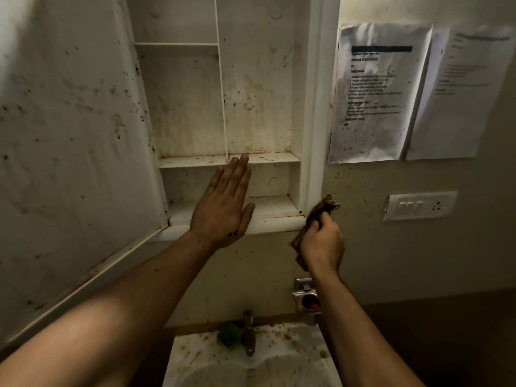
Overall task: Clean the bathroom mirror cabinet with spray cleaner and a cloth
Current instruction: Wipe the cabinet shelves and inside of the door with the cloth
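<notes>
The white mirror cabinet [259, 79] hangs open on the wall, its shelves bare and its back stained with brown spots. Its door [69, 135] swings out to the left, speckled with dirt. My left hand [223, 205] is held flat with straight fingers in front of the lower shelf [276, 160], fingertips near that shelf's front edge. My right hand [322, 244] grips a crumpled brown cloth [324, 208] just below the cabinet's bottom right corner. No spray bottle is in view.
Two printed sheets [377, 93] are stuck to the wall right of the cabinet, above a white switch plate [418, 205]. Below are a dirty washbasin [279, 358] with a tap [248, 333], a green object [229, 335] beside it, and a metal holder [305, 297].
</notes>
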